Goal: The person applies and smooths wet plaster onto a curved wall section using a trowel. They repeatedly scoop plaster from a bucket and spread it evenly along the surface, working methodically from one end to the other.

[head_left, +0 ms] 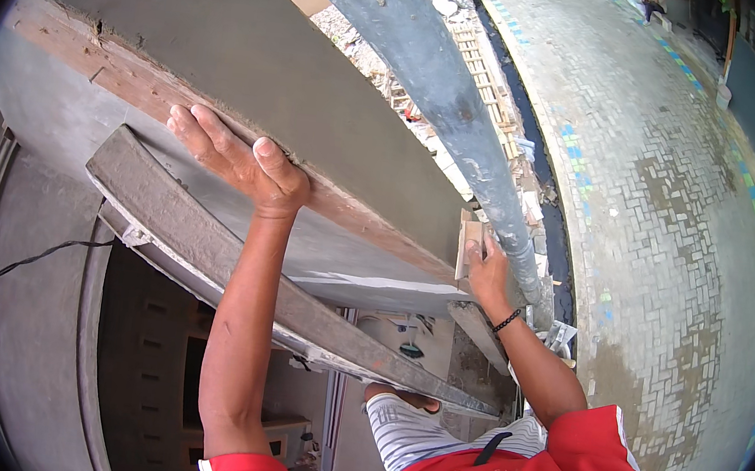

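Observation:
My left hand (243, 162) lies with fingers stretched out along a long wooden board (149, 87), its thumb over the board's upper edge. That board borders a broad band of smooth grey wet plaster (259, 48). At the right end of the band, my right hand (487, 270) has its fingers closed on a small flat wooden block (468, 236). The block touches the end of the plaster beside the board; part of it is hidden behind my fingers.
A thick grey pole (439, 86) slants past the plaster's far side. Below my left hand runs a curved, mortar-stained ledge (204, 217). A black cable (34, 259) hangs at the left. Far below, right, lies a paved street (672, 230) beside a dark ditch (545, 175), rubble and a wooden ladder (474, 57).

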